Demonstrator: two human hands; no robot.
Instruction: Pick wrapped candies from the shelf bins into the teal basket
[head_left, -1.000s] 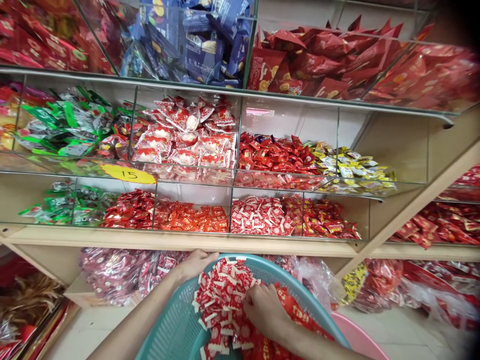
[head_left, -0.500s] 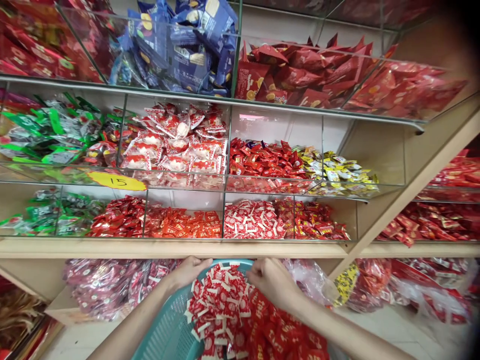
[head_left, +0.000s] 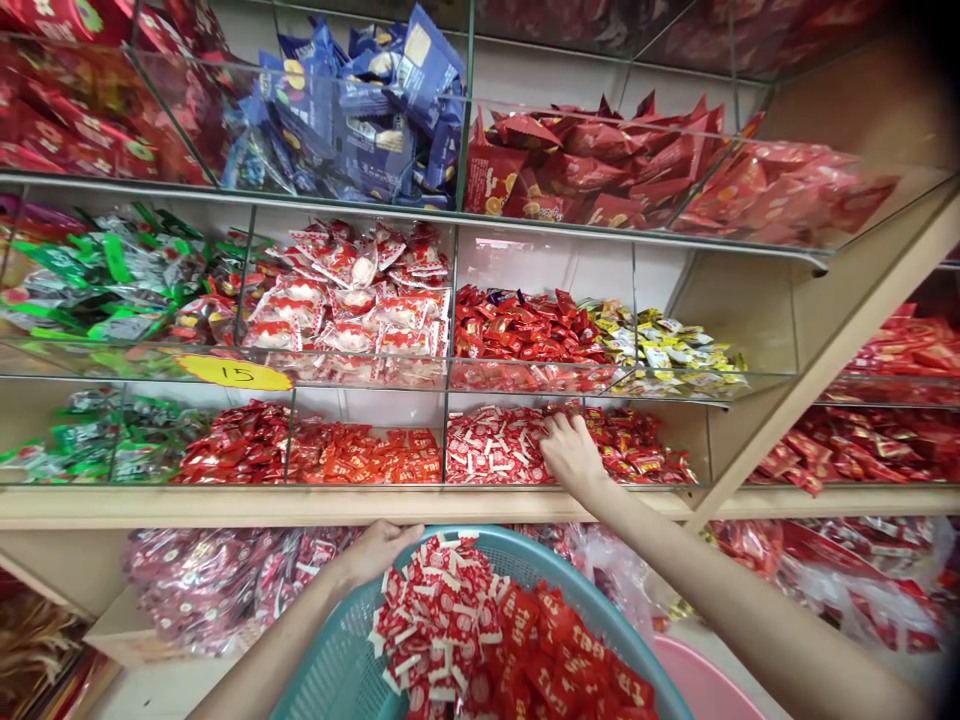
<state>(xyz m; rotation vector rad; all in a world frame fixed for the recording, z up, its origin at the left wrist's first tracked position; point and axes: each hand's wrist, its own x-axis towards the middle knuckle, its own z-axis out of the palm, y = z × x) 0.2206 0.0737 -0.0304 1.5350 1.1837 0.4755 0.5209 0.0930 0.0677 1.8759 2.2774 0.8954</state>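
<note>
My left hand [head_left: 381, 552] grips the far left rim of a teal plastic basket [head_left: 330, 645], fingers closed over its edge. Inside it, red-and-white wrapped candies [head_left: 444, 610] lie heaped on the left, with larger red packets with gold print [head_left: 559, 650] on the right. My right hand [head_left: 574, 452] reaches into the lowest shelf row, fingers curled closed. It is at the right side of a pile of small red-and-white candies [head_left: 495, 443], beside dark red and gold sweets [head_left: 645, 447]. Whatever its fingers hold, if anything, is hidden.
Glass dividers split the shelves above into bins, with blue packets [head_left: 375, 120] on top. A yellow price tag [head_left: 234, 373] hangs at left. The wooden shelf edge [head_left: 300, 507] runs above the basket. Below are bagged sweets [head_left: 202, 580] and a pink tub [head_left: 701, 680].
My right hand has left the basket's far rim and moved up and right into the lowest shelf row. My left hand stays on the basket rim. A pink tub now shows at lower right.
</note>
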